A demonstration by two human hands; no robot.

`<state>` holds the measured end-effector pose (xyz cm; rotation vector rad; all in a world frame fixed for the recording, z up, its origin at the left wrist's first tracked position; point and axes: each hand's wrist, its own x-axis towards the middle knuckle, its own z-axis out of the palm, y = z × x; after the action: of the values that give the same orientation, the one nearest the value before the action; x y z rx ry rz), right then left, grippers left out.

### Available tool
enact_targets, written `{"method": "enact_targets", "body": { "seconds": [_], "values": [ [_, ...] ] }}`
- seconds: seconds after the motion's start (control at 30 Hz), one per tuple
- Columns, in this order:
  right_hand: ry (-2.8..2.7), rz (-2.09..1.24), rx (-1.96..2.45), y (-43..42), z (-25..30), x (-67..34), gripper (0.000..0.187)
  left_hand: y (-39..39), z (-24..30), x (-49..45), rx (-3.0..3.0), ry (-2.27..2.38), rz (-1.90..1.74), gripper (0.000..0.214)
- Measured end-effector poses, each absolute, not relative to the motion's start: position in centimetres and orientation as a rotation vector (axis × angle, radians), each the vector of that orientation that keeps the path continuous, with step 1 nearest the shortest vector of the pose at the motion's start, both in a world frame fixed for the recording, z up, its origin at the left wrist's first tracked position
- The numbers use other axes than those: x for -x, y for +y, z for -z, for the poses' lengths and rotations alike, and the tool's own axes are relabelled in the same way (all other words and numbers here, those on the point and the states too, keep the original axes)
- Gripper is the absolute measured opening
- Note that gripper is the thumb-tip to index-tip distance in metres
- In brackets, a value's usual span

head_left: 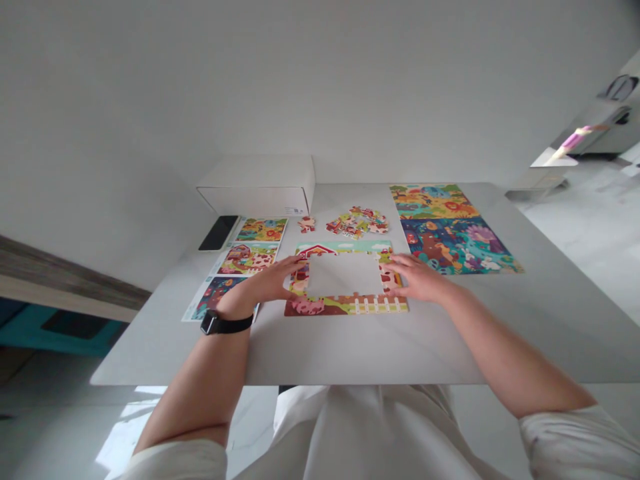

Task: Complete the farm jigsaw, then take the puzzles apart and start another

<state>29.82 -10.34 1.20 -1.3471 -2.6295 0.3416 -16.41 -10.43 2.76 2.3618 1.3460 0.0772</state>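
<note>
A rectangular jigsaw puzzle border [370,305] with a farm picture lies on the table, its middle bare down to the tabletop. My left hand [273,280] rests at its left side, fingers apart and touching the edge pieces. On the opposite side, my right hand [417,277] has its fingers spread over the right edge pieces. Neither hand lifts anything. Behind the border sits a heap of loose puzzle pieces [357,223], and a few joined or overlapping pieces [307,225] lie to its left.
A picture sheet [247,259] lies partly under my left forearm, beside a black phone [219,233]. Against the wall stands a white box [257,187]. Two assembled puzzles [445,230], one with a lion and one dark blue, lie at the right of the grey table [350,353].
</note>
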Motion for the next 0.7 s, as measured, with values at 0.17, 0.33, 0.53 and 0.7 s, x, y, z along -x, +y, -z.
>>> {"method": "enact_targets", "body": {
  "seconds": [0.17, 0.33, 0.53, 0.7],
  "values": [
    [-2.587, -0.352, 1.279, -10.3, -0.7, -30.1, 0.071, -10.4, -2.8, 16.3, -2.313, 1.337, -0.194, 0.094],
    [-2.408, -0.321, 1.156, -9.7, -0.4, -30.9, 0.052, -8.9, -4.1, 14.9, -2.191, 1.535, -0.715, 0.061],
    [-2.241, -0.265, 1.12, -8.6, 0.0, -31.4, 0.034, -4.8, -6.7, 12.9, -2.073, 1.719, -0.82, 0.035],
    [-2.125, -0.263, 1.113, -7.9, 0.5, -31.3, 0.028, -0.1, -6.5, 10.2, -2.101, 1.704, -0.78, 0.028]
  ]
}}
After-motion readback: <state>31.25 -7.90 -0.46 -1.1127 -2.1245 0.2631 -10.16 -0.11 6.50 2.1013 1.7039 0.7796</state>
